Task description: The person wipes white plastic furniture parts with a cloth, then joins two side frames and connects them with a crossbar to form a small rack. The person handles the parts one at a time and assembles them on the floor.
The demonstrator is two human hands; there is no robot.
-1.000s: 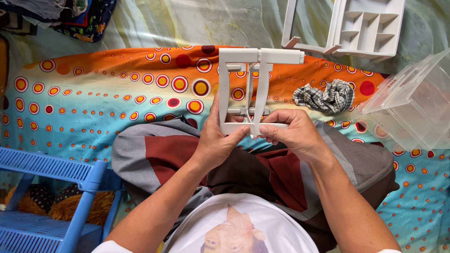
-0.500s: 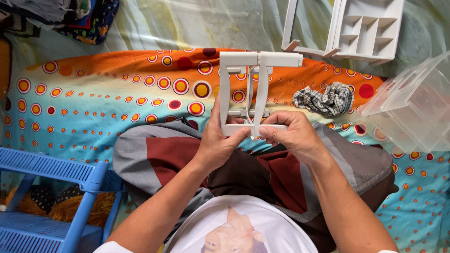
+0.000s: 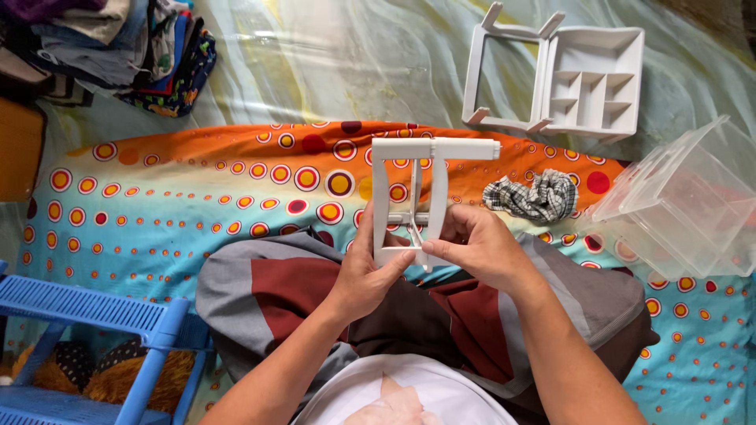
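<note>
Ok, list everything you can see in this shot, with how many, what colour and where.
Plastic frame: one, white, upright at centre, held in both hands.
Compartment tray piece: one, white, top right on the floor.
Clear plastic box: one, transparent, right edge.
Checked cloth: one, black and white, crumpled on the mat right of the frame.
Dotted mat: one, orange and turquoise with circles, across the middle.
Clothes pile: one, mixed colours, top left.
Plastic rack: one, blue, bottom left.
Left hand: grips the frame's lower left side.
Right hand: pinches the frame's lower right part.
</note>
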